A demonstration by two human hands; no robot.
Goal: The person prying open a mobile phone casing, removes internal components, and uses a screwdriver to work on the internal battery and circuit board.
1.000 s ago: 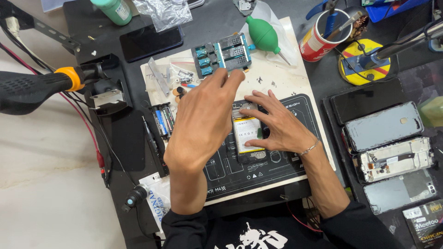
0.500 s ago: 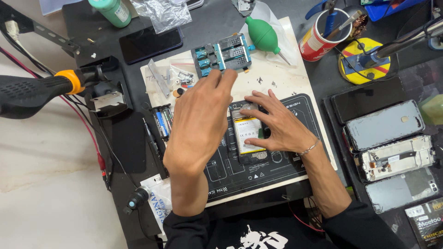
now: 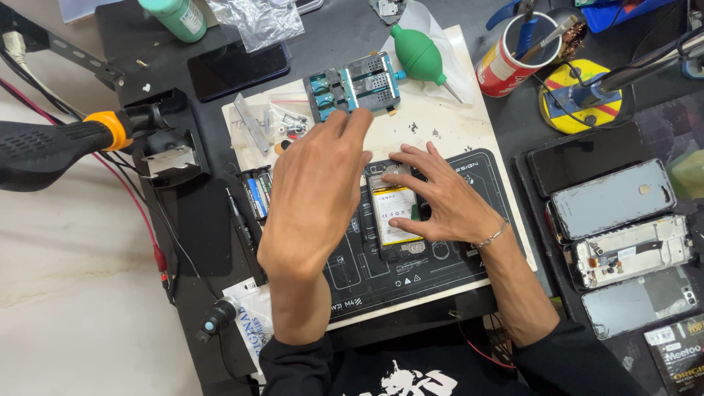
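A: What's on the left?
B: The left hand [image 3: 317, 196] hovers, fingers loosely spread, holding nothing, reaching toward the blue clamp [image 3: 353, 85].
A: And right?
B: The right hand [image 3: 438, 199], fingers splayed, presses the opened phone [image 3: 394, 213] (battery showing) on the dark mat [image 3: 352, 275]. A slip could scatter nearby screws [image 3: 293, 123] across the cluttered bench [image 3: 345, 33].

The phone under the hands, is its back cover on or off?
Off. The phone lies on the dark mat with its battery and inner parts bare. The right hand rests on it; the left hand hovers over it.
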